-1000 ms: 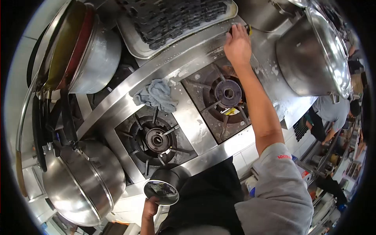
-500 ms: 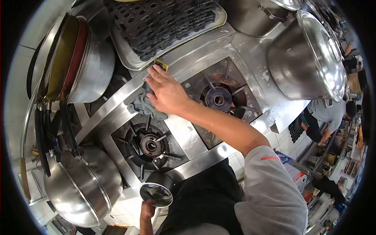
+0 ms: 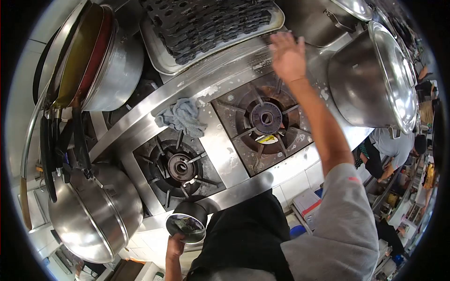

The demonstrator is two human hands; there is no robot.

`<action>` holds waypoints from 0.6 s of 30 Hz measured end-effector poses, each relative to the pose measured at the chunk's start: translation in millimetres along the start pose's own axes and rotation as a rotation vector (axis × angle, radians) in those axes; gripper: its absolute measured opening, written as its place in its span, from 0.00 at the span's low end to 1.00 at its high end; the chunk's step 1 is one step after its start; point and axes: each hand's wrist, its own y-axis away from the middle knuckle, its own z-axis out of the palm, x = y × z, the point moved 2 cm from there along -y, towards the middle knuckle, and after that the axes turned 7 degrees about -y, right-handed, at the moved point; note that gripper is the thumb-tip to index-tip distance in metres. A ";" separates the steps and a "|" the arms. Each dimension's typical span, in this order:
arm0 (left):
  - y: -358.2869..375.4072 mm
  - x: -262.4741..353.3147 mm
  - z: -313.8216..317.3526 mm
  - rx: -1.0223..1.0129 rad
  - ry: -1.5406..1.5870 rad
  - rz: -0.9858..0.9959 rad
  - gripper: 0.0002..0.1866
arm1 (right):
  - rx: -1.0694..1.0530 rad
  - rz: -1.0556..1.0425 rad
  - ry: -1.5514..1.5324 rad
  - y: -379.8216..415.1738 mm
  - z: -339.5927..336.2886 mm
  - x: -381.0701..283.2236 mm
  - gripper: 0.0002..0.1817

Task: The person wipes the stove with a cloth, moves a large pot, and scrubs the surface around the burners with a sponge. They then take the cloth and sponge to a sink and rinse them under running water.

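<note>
My right hand [image 3: 288,57] is over the steel ledge behind the rear-right burner, slightly smeared by motion, its fingers stretched out. Whether a sponge lies under the palm is hidden. My left hand [image 3: 175,245] grips the rim of a small saucepan [image 3: 191,210], dark inside with a pale rim, tilted near the stove's front edge. A crumpled grey cloth [image 3: 182,117] lies on the steel between the two burners. The right burner [image 3: 266,118] has wet, sudsy steel around it, and a yellow-and-white bit shows within its ring. The left burner [image 3: 180,167] sits nearer the saucepan.
A tray [image 3: 165,69] of stacked black perforated grates stands behind the ledge. Large lidded stockpots [image 3: 358,77] stand at the right. Frying pans [image 3: 84,56] hang at the left above big steel bowls [image 3: 96,210]. A person in grey [image 3: 393,143] is at the far right.
My right hand has moved right along the back ledge, away from the grey cloth, which stays behind. The yellow sponge seen at its fingertips is out of sight there. My left hand still holds the saucepan.
</note>
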 end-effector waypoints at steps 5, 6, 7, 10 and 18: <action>6.4 15.0 2.3 -0.040 -0.626 0.222 0.08 | -0.238 -0.143 -0.254 22.4 59.2 -213.2 0.23; 9.6 26.9 1.2 -0.065 -0.584 0.209 0.08 | -0.061 -0.121 -0.427 22.1 66.3 -234.4 0.22; 11.3 41.2 4.9 -0.084 -0.534 0.197 0.09 | -0.040 -0.106 -0.496 14.1 59.3 -230.6 0.20; 1.9 15.7 3.9 -0.081 -0.014 0.063 0.13 | -0.221 -0.209 -0.270 6.5 32.9 -159.2 0.17; -8.1 -17.8 -6.5 -0.062 0.258 -0.143 0.16 | 0.300 0.918 -0.481 9.7 0.8 -11.8 0.24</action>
